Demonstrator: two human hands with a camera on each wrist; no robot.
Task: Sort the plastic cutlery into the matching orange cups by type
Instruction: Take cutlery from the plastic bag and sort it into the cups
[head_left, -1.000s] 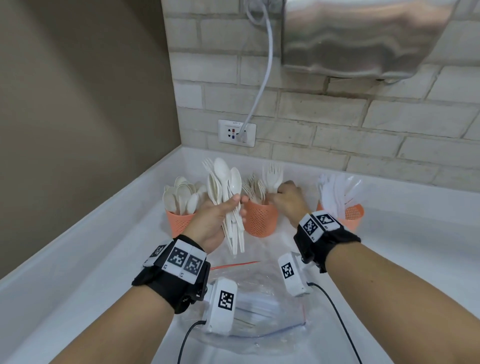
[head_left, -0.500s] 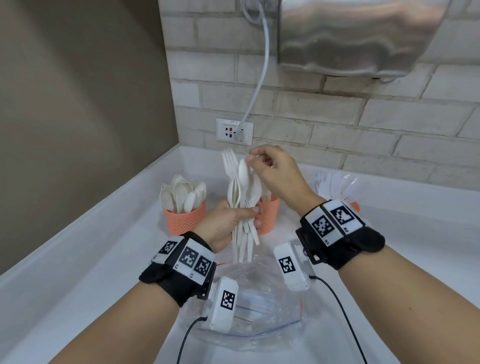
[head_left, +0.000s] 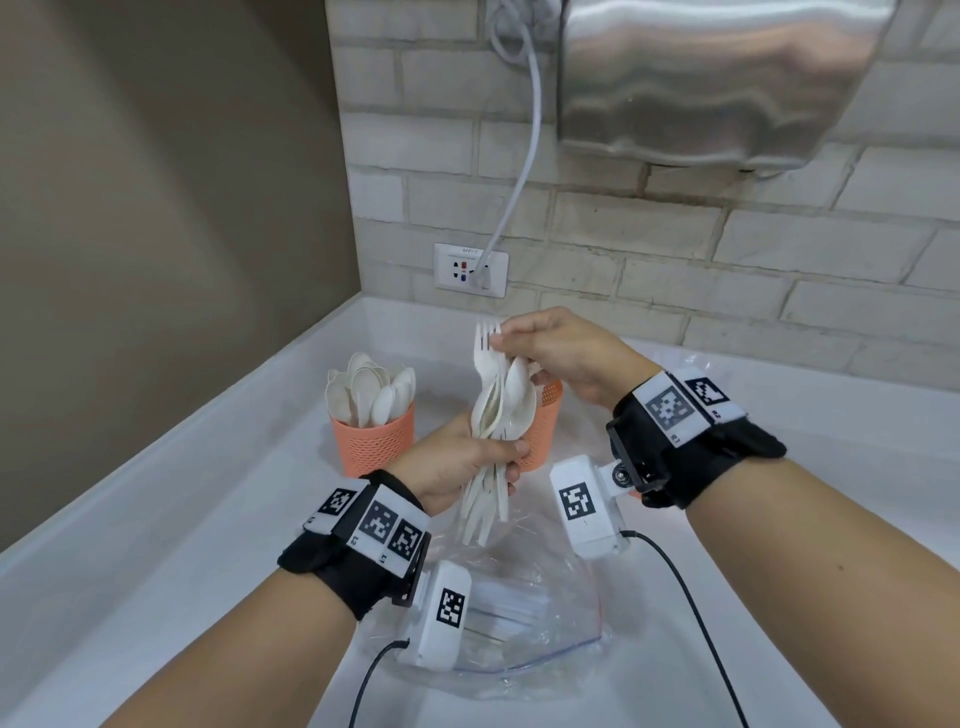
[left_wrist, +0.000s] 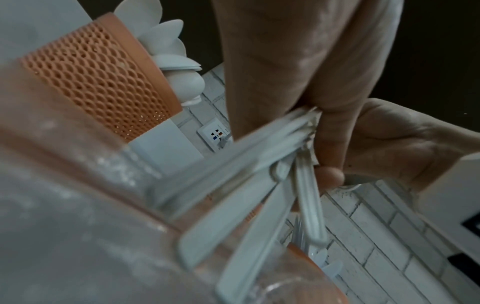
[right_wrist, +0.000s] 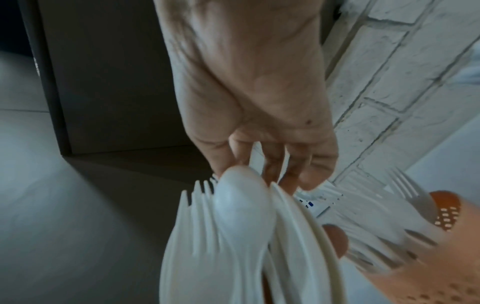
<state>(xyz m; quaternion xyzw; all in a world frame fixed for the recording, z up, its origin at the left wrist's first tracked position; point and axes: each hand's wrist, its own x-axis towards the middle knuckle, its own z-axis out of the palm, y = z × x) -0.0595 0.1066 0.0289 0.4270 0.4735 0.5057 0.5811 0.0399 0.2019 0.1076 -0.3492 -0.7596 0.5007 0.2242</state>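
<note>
Clear bag (head_left: 524, 613) lies on white desk (head_left: 171, 545), nearest. Above it, left hand (head_left: 457, 462) wrapped round bunch of cutlery (head_left: 493, 431), handles down. Right hand (head_left: 561, 353) pinches fork (head_left: 485, 345) at top of bunch. Behind: spoon cup (head_left: 374, 441) at left, fork cup (head_left: 543, 426) just behind bunch. Step looks like: pick one fork out. Next: pull it free, drop in fork cup.

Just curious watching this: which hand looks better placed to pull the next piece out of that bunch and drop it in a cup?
The right hand. It already pinches the fork at the top of the bunch, while the left hand grips the handles.
</note>
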